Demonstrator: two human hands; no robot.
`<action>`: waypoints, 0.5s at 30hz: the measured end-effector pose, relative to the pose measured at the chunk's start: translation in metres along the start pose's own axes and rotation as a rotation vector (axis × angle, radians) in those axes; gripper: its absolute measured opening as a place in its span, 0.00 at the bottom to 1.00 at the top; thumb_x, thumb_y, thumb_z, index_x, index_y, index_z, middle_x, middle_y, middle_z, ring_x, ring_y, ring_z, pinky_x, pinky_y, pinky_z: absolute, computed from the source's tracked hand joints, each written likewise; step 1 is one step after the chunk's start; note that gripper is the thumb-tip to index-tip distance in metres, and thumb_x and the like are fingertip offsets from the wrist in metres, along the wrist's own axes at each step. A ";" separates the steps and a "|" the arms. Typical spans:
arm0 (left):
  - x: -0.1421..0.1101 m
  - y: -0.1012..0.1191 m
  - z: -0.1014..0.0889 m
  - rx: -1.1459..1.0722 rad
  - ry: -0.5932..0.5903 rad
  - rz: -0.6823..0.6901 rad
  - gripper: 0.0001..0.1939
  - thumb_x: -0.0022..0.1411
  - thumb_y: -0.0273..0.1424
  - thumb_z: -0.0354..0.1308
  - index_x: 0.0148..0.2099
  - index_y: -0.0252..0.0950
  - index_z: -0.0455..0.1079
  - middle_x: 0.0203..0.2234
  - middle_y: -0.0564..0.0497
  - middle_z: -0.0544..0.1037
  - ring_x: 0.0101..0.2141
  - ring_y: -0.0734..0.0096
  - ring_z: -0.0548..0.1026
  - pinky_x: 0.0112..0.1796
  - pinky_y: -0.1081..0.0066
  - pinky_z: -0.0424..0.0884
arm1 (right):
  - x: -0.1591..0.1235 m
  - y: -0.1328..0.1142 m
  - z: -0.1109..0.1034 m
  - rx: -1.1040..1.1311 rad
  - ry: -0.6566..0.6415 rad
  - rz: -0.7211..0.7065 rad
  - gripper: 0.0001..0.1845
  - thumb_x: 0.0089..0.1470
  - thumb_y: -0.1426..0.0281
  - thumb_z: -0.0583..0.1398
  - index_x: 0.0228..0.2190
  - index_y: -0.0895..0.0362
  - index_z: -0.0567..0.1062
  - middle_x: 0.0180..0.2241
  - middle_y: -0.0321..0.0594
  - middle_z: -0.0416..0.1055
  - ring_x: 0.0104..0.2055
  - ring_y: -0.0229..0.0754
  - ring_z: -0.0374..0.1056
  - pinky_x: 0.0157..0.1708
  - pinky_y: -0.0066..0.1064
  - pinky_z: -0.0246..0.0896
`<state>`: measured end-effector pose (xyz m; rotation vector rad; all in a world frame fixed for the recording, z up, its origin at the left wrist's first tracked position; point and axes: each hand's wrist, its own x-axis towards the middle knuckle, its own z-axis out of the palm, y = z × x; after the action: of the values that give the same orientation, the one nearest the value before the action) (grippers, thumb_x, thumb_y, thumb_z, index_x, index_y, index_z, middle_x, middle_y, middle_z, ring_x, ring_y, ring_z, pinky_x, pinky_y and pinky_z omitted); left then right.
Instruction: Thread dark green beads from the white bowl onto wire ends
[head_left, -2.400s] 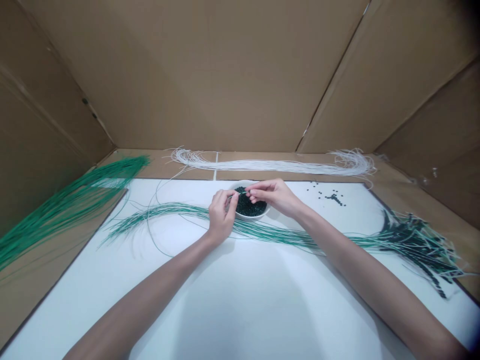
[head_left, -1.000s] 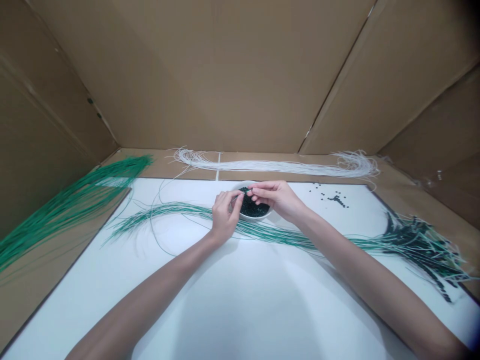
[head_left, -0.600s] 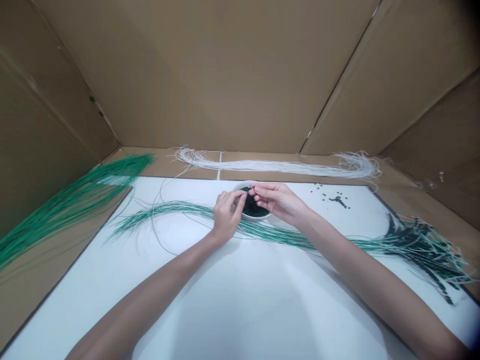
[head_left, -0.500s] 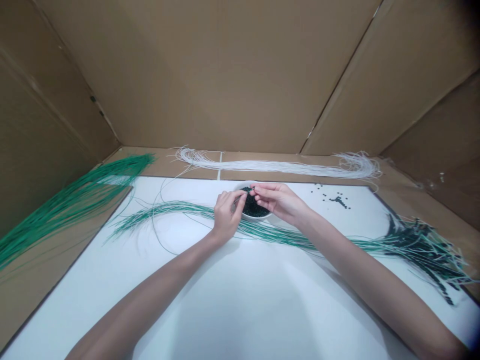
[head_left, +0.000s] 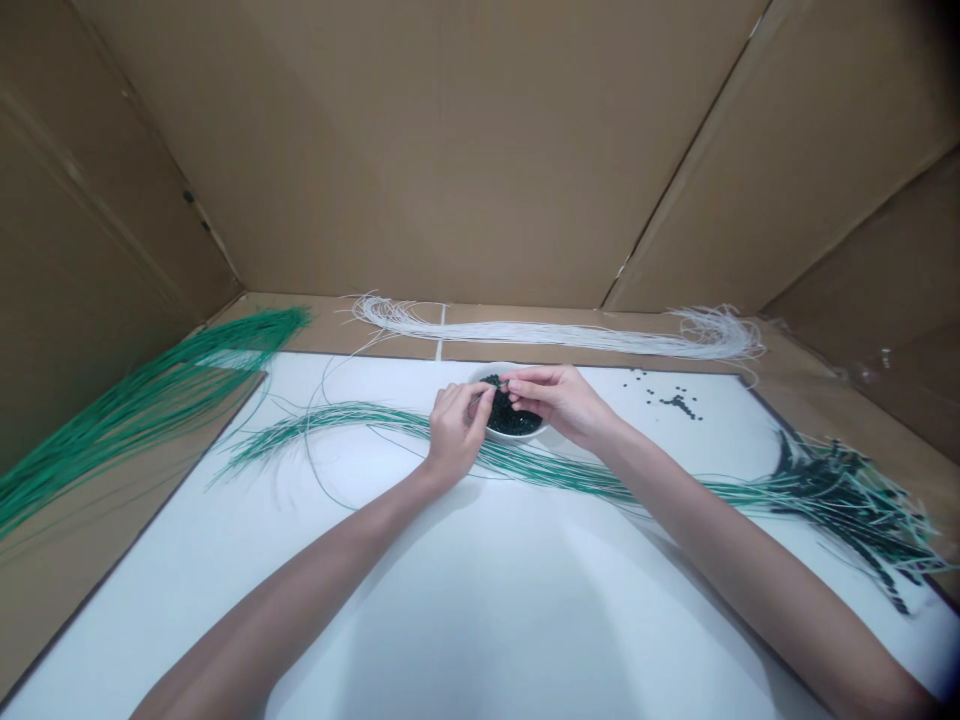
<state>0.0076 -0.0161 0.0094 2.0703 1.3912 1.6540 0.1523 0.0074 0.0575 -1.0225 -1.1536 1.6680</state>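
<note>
Over a white bowl (head_left: 516,437) of small dark beads (head_left: 511,412), my left hand (head_left: 456,428) and my right hand (head_left: 561,400) meet fingertip to fingertip. The left thumb and forefinger are pinched together at the bowl's left side. The right fingers also pinch, just above the beads. Whatever sits between the fingertips is too small to make out. One thin pale strand (head_left: 307,440) loops from the back down to my left forearm, where it passes out of sight. Under both arms runs a bundle of green strands (head_left: 555,472) across the white board.
Dark beaded ends (head_left: 847,500) of the bundle spread at the right. Loose dark beads (head_left: 679,402) lie scattered behind my right arm. White strands (head_left: 555,333) stretch along the back, and more green strands (head_left: 157,400) lie at the left. Cardboard walls (head_left: 435,150) enclose the board.
The right fingertips have shifted slightly and closed in a little at the bowl. My left hand stays almost where it was, still pinching.
</note>
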 end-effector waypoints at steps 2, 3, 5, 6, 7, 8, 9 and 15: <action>0.000 0.000 0.000 -0.002 0.000 -0.003 0.07 0.60 0.31 0.48 0.34 0.36 0.66 0.23 0.53 0.69 0.25 0.76 0.63 0.31 0.73 0.61 | 0.000 -0.001 0.001 0.001 0.004 0.004 0.09 0.34 0.73 0.66 0.25 0.60 0.77 0.25 0.37 0.73 0.26 0.30 0.66 0.31 0.24 0.64; 0.000 0.000 0.000 -0.001 -0.003 -0.004 0.07 0.59 0.31 0.48 0.34 0.36 0.66 0.23 0.53 0.69 0.25 0.76 0.64 0.31 0.73 0.61 | 0.000 -0.001 0.001 0.003 0.005 0.005 0.09 0.34 0.73 0.66 0.26 0.59 0.77 0.25 0.37 0.72 0.26 0.30 0.66 0.31 0.24 0.64; 0.000 -0.001 0.000 0.000 -0.009 -0.003 0.07 0.59 0.31 0.48 0.34 0.36 0.66 0.23 0.53 0.69 0.25 0.76 0.64 0.31 0.73 0.61 | -0.001 -0.001 0.001 0.007 0.001 0.005 0.09 0.34 0.73 0.65 0.26 0.59 0.77 0.24 0.36 0.72 0.26 0.30 0.66 0.30 0.23 0.64; 0.000 -0.001 0.000 0.001 -0.011 -0.002 0.07 0.59 0.31 0.48 0.34 0.36 0.66 0.22 0.53 0.69 0.25 0.76 0.63 0.31 0.73 0.61 | -0.001 -0.001 0.001 0.008 -0.003 0.003 0.09 0.35 0.73 0.65 0.26 0.59 0.77 0.24 0.36 0.72 0.26 0.30 0.66 0.30 0.23 0.63; 0.000 -0.001 0.000 0.000 -0.012 0.001 0.07 0.59 0.31 0.48 0.34 0.36 0.66 0.22 0.53 0.69 0.25 0.76 0.64 0.31 0.73 0.61 | -0.001 -0.001 0.001 0.010 -0.005 0.001 0.09 0.35 0.73 0.65 0.26 0.59 0.77 0.24 0.36 0.72 0.26 0.30 0.66 0.30 0.23 0.63; 0.000 -0.001 0.000 0.000 -0.012 0.003 0.07 0.59 0.31 0.48 0.34 0.36 0.66 0.22 0.53 0.69 0.25 0.76 0.64 0.31 0.73 0.61 | -0.001 -0.001 0.001 0.011 -0.007 -0.003 0.09 0.35 0.73 0.65 0.26 0.59 0.77 0.24 0.36 0.72 0.26 0.30 0.66 0.30 0.23 0.63; 0.000 -0.001 0.000 0.000 -0.011 0.005 0.07 0.59 0.30 0.48 0.34 0.35 0.66 0.22 0.53 0.69 0.25 0.76 0.64 0.31 0.73 0.61 | -0.001 -0.001 0.001 0.011 -0.010 -0.006 0.09 0.35 0.73 0.65 0.26 0.59 0.77 0.24 0.36 0.72 0.26 0.30 0.66 0.30 0.23 0.63; 0.000 0.000 -0.001 -0.003 -0.015 -0.004 0.07 0.59 0.31 0.48 0.34 0.36 0.66 0.23 0.53 0.69 0.25 0.75 0.64 0.31 0.73 0.61 | 0.000 -0.001 0.001 0.011 -0.015 -0.013 0.10 0.34 0.72 0.65 0.26 0.59 0.77 0.24 0.36 0.72 0.26 0.31 0.66 0.30 0.25 0.63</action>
<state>0.0071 -0.0164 0.0099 2.0728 1.3866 1.6340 0.1516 0.0070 0.0587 -0.9949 -1.1569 1.6725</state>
